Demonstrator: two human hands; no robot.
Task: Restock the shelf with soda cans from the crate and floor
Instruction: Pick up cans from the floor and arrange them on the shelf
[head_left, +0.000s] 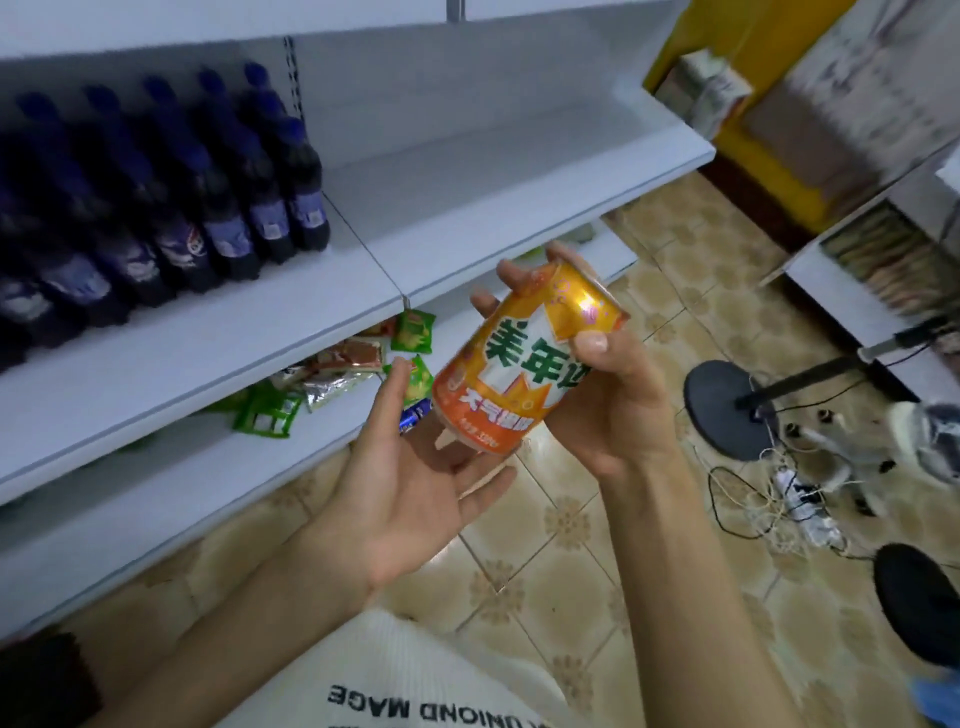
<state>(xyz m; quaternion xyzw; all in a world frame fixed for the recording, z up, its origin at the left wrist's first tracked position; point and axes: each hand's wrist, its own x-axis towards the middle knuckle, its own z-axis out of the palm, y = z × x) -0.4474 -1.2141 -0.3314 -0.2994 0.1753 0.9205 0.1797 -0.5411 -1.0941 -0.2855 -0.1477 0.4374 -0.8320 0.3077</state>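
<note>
An orange soda can (524, 364) with green lettering is tilted in front of me at mid-frame, its top pointing up and right. My right hand (608, 395) is wrapped around its right side, thumb across the front near the top. My left hand (410, 467) lies palm up under the can's lower end, fingers spread, touching or just beneath the base. The white shelf (467, 208) stretches from left to upper right, and its right half is bare. No crate is in view.
Dark cola bottles (156, 208) with blue caps fill the shelf's left part. Snack packets (332, 374) lie on the lower shelf. On the tiled floor to the right are a round black stand base (727, 410), tangled cables (789, 509) and another shelf unit (883, 291).
</note>
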